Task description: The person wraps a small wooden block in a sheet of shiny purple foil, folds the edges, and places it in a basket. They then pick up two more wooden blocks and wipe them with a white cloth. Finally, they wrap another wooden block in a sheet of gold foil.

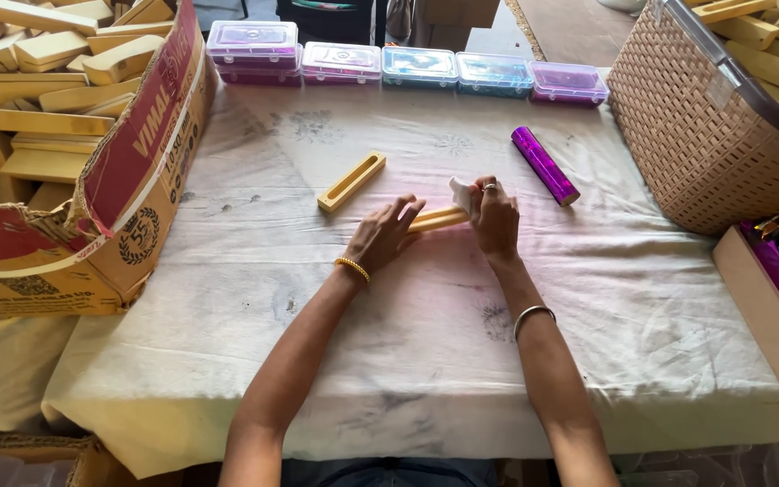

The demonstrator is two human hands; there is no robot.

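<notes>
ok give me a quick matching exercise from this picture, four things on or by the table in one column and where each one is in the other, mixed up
Things:
1. purple foil tube
2. slotted wooden block
3. plastic boxes
4. wooden bar

Places:
A. in a row along the far edge of the table
B. between the left hand and right hand
C. lying free on the cloth, up and left of the hands
D. on the cloth beside the woven basket

Pairs: 1-D, 2-C, 3-A, 4-B
</notes>
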